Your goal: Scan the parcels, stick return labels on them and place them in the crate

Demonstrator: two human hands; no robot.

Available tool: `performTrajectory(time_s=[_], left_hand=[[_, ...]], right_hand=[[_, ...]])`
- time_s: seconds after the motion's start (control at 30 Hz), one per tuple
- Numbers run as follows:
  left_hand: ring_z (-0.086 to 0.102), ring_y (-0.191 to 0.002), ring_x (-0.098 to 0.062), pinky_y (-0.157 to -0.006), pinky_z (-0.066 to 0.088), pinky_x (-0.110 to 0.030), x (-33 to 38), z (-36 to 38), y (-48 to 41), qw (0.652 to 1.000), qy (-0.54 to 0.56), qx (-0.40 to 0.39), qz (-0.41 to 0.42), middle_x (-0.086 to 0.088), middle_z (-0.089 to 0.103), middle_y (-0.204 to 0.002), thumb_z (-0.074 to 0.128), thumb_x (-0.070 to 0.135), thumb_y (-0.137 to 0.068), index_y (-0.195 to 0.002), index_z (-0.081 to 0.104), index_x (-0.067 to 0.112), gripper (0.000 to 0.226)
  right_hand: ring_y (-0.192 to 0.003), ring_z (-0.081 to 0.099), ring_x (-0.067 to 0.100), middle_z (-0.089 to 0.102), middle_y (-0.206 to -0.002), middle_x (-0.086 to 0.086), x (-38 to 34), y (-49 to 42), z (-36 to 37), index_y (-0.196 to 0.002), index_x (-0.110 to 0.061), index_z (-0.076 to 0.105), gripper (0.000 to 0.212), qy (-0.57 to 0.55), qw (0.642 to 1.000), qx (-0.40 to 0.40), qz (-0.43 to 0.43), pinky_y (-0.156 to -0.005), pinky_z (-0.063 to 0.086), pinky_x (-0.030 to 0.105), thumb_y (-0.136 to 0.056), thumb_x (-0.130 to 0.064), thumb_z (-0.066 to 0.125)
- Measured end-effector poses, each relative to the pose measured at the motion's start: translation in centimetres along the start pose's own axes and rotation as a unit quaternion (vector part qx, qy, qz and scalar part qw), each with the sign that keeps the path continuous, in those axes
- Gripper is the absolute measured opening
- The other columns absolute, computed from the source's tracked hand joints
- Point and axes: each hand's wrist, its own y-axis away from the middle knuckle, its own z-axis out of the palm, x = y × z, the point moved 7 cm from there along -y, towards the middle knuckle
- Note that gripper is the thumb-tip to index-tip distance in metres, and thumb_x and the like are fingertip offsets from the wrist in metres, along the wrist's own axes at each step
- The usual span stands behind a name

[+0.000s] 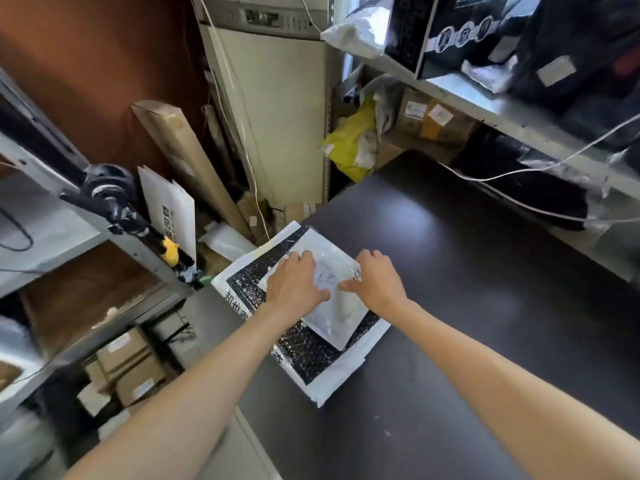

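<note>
A small white parcel bag [337,311] lies on top of a larger black-and-white printed parcel [304,351] at the left edge of the dark table [467,306]. My left hand [298,284] lies flat on the white bag's left part, fingers spread and straight. My right hand [379,280] presses on its right edge, thumb pointing toward the left hand. Neither hand curls round anything. No scanner, label roll or crate is in view.
A metal shelf [519,112] with dark parcels and boxes runs along the right, a white cable [519,188] trailing over the table's far side. On the left stand a rack with a clamp [110,192], cardboard tubes and boxes [128,362]. A yellow bag [349,140] sits behind the table.
</note>
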Motion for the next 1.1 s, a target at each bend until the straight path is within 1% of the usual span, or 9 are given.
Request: performTrajectory(time_s=[0.23,0.4,0.5,0.6,0.67,0.77,0.87,1.0,1.1], left_hand=[[0.054,-0.101,-0.021,-0.076,0.04,-0.032,0.4,-2.3,1.5,0.999,0.042,0.002,0.03,-0.001,0.054,-0.115,0.069,0.034,-0.084,-0.113,0.052,0.016,0.038],[0.059,-0.099,-0.027,-0.084,0.052,-0.044,1.8,-4.6,2.7,0.994,0.104,-0.007,0.032,-0.006,0.058,-0.111,0.069,0.039,-0.086,-0.112,0.053,0.012,0.04],[0.058,-0.099,-0.025,-0.077,0.048,-0.036,4.0,-4.3,3.5,0.98,0.197,-0.035,0.008,-0.006,0.059,-0.108,0.07,0.037,-0.086,-0.112,0.052,0.01,0.041],[0.058,-0.084,-0.024,-0.065,0.043,-0.03,8.0,-2.1,5.3,0.923,0.371,-0.097,-0.012,-0.009,0.061,-0.09,0.075,0.032,-0.083,-0.088,0.056,0.006,0.033],[0.066,-0.087,-0.024,-0.072,0.052,-0.032,11.3,-0.2,7.2,0.891,0.429,-0.149,0.01,-0.011,0.069,-0.094,0.076,0.026,-0.084,-0.094,0.066,0.0,0.029],[0.067,-0.101,-0.028,-0.089,0.055,-0.039,15.9,2.8,11.2,0.85,0.469,-0.231,0.062,-0.015,0.07,-0.113,0.068,0.009,-0.09,-0.116,0.066,-0.002,0.028],[0.067,-0.104,-0.031,-0.092,0.054,-0.044,19.5,5.2,14.9,0.826,0.473,-0.284,0.112,-0.017,0.068,-0.116,0.064,0.0,-0.09,-0.118,0.064,-0.003,0.028],[0.069,-0.096,-0.026,-0.077,0.057,-0.035,23.3,8.4,18.9,0.819,0.444,-0.332,0.148,-0.013,0.07,-0.112,0.064,0.0,-0.09,-0.113,0.066,0.001,0.023],[0.07,-0.088,-0.017,-0.063,0.057,-0.025,25.9,10.2,21.2,0.817,0.429,-0.349,0.165,-0.006,0.072,-0.104,0.064,0.003,-0.091,-0.102,0.067,0.011,0.014]], right_hand=[[-0.072,0.044,0.02,0.051,-0.087,0.002,-0.2,2.2,-3.0,-0.088,-0.013,0.042,0.035,-0.081,0.992,0.071,0.07,-0.052,0.028,0.03,-0.082,-0.019,0.076],[-0.078,0.044,0.019,0.049,-0.085,-0.002,1.5,6.1,-7.1,-0.083,-0.013,0.044,0.033,-0.209,0.958,0.15,0.131,-0.053,0.03,0.026,-0.077,-0.012,0.077],[-0.073,0.048,0.019,0.052,-0.082,0.002,3.3,10.0,-9.3,-0.08,-0.012,0.046,0.033,-0.303,0.915,0.202,0.171,-0.056,0.036,0.029,-0.074,-0.009,0.078],[-0.07,0.054,0.019,0.056,-0.078,0.004,5.9,15.5,-10.3,-0.075,-0.013,0.048,0.032,-0.385,0.857,0.27,0.211,-0.058,0.043,0.031,-0.073,-0.005,0.079],[-0.073,0.06,0.022,0.06,-0.078,0.006,7.9,19.8,-10.2,-0.074,-0.012,0.049,0.031,-0.439,0.808,0.311,0.242,-0.062,0.051,0.039,-0.072,-0.002,0.078],[-0.076,0.063,0.025,0.063,-0.081,0.01,11.0,26.1,-8.7,-0.079,-0.007,0.053,0.026,-0.487,0.741,0.355,0.295,-0.065,0.055,0.041,-0.074,0.002,0.077],[-0.079,0.064,0.025,0.066,-0.089,0.012,13.6,31.7,-7.2,-0.091,-0.002,0.058,0.026,-0.512,0.687,0.393,0.334,-0.066,0.056,0.038,-0.075,0.003,0.077],[-0.068,0.069,0.018,0.069,-0.083,0.002,16.5,37.7,-6.2,-0.093,-0.005,0.065,0.024,-0.541,0.646,0.413,0.345,-0.056,0.057,0.031,-0.074,0.001,0.078],[-0.072,0.071,0.024,0.071,-0.087,0.01,18.5,40.9,-6.5,-0.092,0.005,0.069,0.02,-0.548,0.629,0.435,0.339,-0.061,0.06,0.041,-0.079,-0.008,0.076]])
